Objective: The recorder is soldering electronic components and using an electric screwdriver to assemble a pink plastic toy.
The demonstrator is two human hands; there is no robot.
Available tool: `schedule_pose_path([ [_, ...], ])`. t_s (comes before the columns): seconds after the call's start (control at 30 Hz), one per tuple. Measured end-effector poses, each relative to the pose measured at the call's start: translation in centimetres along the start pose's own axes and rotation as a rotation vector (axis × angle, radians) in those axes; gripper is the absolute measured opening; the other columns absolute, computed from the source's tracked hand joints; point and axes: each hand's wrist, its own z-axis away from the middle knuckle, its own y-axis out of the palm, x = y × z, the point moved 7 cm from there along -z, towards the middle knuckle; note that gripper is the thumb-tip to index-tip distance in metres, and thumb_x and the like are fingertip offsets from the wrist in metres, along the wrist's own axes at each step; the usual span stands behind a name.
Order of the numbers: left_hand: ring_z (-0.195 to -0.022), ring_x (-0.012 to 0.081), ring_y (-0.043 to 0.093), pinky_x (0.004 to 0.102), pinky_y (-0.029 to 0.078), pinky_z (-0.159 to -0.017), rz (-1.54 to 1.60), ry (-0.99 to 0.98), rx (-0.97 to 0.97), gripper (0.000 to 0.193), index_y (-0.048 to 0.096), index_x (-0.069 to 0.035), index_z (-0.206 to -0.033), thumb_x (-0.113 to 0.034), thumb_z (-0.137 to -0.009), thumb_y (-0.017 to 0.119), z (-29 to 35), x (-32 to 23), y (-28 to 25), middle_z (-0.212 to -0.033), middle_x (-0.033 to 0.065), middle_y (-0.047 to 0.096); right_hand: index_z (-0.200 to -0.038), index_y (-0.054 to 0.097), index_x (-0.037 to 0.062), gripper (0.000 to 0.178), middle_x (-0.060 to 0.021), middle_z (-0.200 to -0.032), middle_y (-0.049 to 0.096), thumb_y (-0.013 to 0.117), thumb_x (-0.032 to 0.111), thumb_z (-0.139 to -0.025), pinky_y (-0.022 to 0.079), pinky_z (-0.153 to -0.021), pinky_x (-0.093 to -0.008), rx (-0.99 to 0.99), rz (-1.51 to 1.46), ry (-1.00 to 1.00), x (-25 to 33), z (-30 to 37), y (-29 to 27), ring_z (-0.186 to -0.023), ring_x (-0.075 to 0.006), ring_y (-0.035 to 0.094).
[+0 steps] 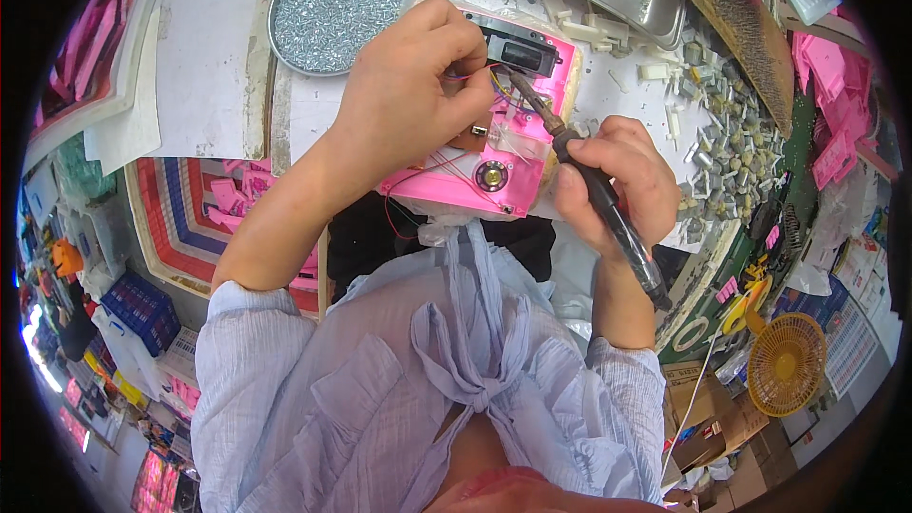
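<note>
A pink plastic housing (pixel 442 192) lies on the table in front of me, with its inside facing up. In it are a black rectangular module (pixel 522 49), a small brown circuit board (pixel 471 137), a round speaker-like part (pixel 492 176) and several thin coloured wires. My left hand (pixel 418 85) is over the housing's left side, its fingertips pinched on a thin wire beside the black module. My right hand (pixel 622 180) grips a soldering iron (pixel 608 204) by its dark handle. The iron slants up and left, its tip close to the wires at the module's lower edge; contact is unclear.
A round tin (pixel 275 33) full of small metal screws stands at the far left. Metal trays (pixel 670 24) stand at the far right, above scattered silvery parts (pixel 727 142) and white plastic pieces (pixel 608 30). Further right are pink plastic parts (pixel 836 85) and a yellow basket (pixel 787 364).
</note>
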Motion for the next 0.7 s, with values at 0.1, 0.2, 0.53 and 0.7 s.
schedule_pose_path([
  [0.1,-0.071,0.0270,0.064,0.0369,0.053,-0.063,0.029,-0.044,0.012,0.011,0.064,-0.002,-0.083,-0.006,-0.077,0.073,0.05,0.06,0.06,-0.084,0.0089,0.059,-0.099,0.068,0.0043,0.029,-0.0052,-0.062,0.053,0.078,-0.001,-0.072,0.046,-0.057,-0.0330,0.009,0.005,0.004,-0.08,0.13,0.04,-0.054,-0.0242,0.052],
  [0.2,-0.072,0.0271,0.064,0.0369,0.053,-0.064,0.057,-0.066,0.010,0.011,0.064,-0.002,-0.083,-0.006,-0.078,0.073,0.10,0.16,0.16,-0.085,0.0089,0.059,-0.099,0.068,0.0039,0.028,-0.0051,-0.062,0.055,0.078,0.001,-0.072,0.046,-0.057,-0.0332,0.003,-0.003,-0.014,0.02,0.08,0.02,-0.053,-0.0241,0.051],
  [0.53,-0.069,0.0210,0.059,0.0327,0.049,-0.061,0.039,-0.021,0.007,0.010,0.063,-0.001,-0.082,-0.003,-0.079,0.072,0.06,0.19,0.21,-0.084,0.0072,0.057,-0.097,0.067,-0.0014,0.024,-0.0120,-0.074,0.067,0.076,0.002,-0.075,0.051,-0.063,-0.0352,0.065,0.026,0.061,-0.41,0.73,-0.18,-0.064,-0.0261,0.060],
  [0.7,-0.063,0.0089,0.050,0.0245,0.040,-0.054,0.045,0.022,-0.016,0.009,0.062,0.000,-0.081,0.001,-0.080,0.071,0.10,0.15,0.23,-0.082,0.0030,0.053,-0.097,0.067,-0.0015,0.025,-0.0127,-0.077,0.070,0.076,0.002,-0.074,0.052,-0.063,-0.0348,0.074,0.029,0.039,-0.52,0.44,0.09,-0.065,-0.0262,0.061],
])
